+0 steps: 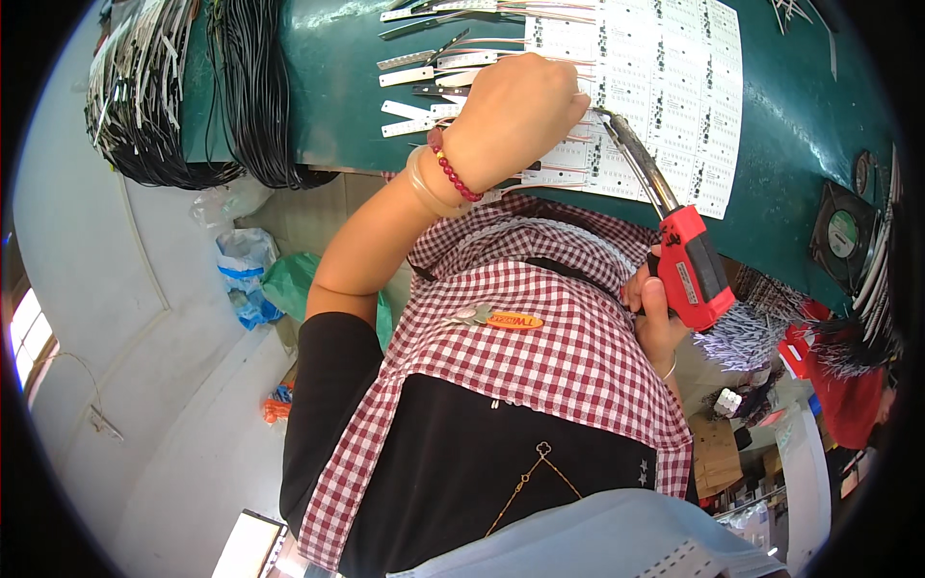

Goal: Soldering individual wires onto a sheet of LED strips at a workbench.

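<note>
Right hand (658, 310) grips red soldering gun (694, 268), tip beside left hand (515, 116).

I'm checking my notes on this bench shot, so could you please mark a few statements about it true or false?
1. The right hand grips a red soldering gun. True.
2. The left hand rests on the fan. False: it is a fist over the white circuit sheet; the fan sits far right.
3. A red bead bracelet is on the left wrist. True.
4. The bench is yellow. False: it is green.
5. Black cable bundles hang at the bench's left edge. True.
</note>
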A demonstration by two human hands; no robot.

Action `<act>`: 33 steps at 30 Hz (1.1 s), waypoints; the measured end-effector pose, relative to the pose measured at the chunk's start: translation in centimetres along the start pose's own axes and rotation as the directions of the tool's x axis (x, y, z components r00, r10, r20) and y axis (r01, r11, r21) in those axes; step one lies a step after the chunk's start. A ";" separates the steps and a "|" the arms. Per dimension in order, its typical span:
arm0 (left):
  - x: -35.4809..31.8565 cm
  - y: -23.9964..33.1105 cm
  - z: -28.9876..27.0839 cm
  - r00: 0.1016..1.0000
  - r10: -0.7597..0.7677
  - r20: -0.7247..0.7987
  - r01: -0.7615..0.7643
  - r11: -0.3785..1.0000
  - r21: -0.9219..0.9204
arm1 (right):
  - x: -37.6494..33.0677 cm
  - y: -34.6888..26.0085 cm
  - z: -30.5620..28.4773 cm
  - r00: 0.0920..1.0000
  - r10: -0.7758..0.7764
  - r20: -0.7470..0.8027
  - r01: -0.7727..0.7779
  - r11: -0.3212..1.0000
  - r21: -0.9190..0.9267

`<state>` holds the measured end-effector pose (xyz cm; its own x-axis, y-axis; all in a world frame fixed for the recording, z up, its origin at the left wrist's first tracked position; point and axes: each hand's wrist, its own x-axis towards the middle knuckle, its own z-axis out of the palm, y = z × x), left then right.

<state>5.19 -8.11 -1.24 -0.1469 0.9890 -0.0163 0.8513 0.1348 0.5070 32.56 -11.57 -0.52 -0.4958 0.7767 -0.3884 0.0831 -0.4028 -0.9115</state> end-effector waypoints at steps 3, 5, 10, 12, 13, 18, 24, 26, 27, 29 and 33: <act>0.1 0.0 -0.2 1.000 0.008 0.022 -0.009 1.000 0.029 | -0.1 -0.1 0.3 0.999 0.038 -0.034 -0.038 0.999 0.008; 0.0 0.1 -0.1 1.000 -0.001 0.016 0.000 1.000 0.029 | -0.1 0.3 -0.1 1.000 0.016 -0.003 -0.016 1.000 -0.014; 0.1 0.2 -0.1 1.000 -0.003 0.023 0.002 0.999 0.052 | 0.0 0.2 -0.1 0.999 0.019 0.038 -0.017 0.999 -0.039; 0.1 0.2 -0.1 1.000 0.004 0.011 -0.004 0.999 0.053 | 0.1 0.0 0.0 0.999 0.025 0.029 -0.024 0.999 -0.044; 0.1 0.3 -0.1 1.000 0.006 0.007 -0.006 0.999 0.054 | 0.0 0.0 0.3 0.999 0.021 0.030 -0.019 0.999 -0.046; 0.0 0.3 -0.2 1.000 0.003 0.024 -0.005 0.998 0.061 | 0.3 -0.9 0.4 0.982 -0.163 -0.098 0.176 0.973 0.147; -0.8 0.2 -1.1 0.995 0.091 0.032 -0.087 0.991 -0.102 | 1.1 -2.0 -0.2 0.968 -0.197 -0.158 0.218 0.968 0.126; -1.2 0.0 -2.0 0.994 0.089 0.063 -0.078 0.985 -0.154 | 1.3 -2.3 -0.3 0.968 -0.209 -0.141 0.225 0.968 0.109; -1.3 0.1 -2.7 0.996 0.054 0.073 -0.037 0.977 -0.208 | 1.4 -2.4 -0.3 0.967 -0.210 -0.143 0.226 0.968 0.109; -1.5 -0.5 -3.4 0.999 0.012 0.045 0.001 0.960 -0.281 | 1.6 -2.6 -0.1 0.970 -0.185 -0.160 0.209 0.967 0.147; 0.1 0.3 -5.7 0.993 -0.029 -0.114 0.022 0.998 -0.060 | 2.2 -3.3 -0.2 0.969 -0.185 -0.165 0.207 0.970 0.127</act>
<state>2.50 -8.30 3.83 -0.2279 0.9714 0.0671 0.8162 0.1530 0.5571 31.35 -8.43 1.63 -0.3535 0.9068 -0.2297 -0.1323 -0.2915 -0.9474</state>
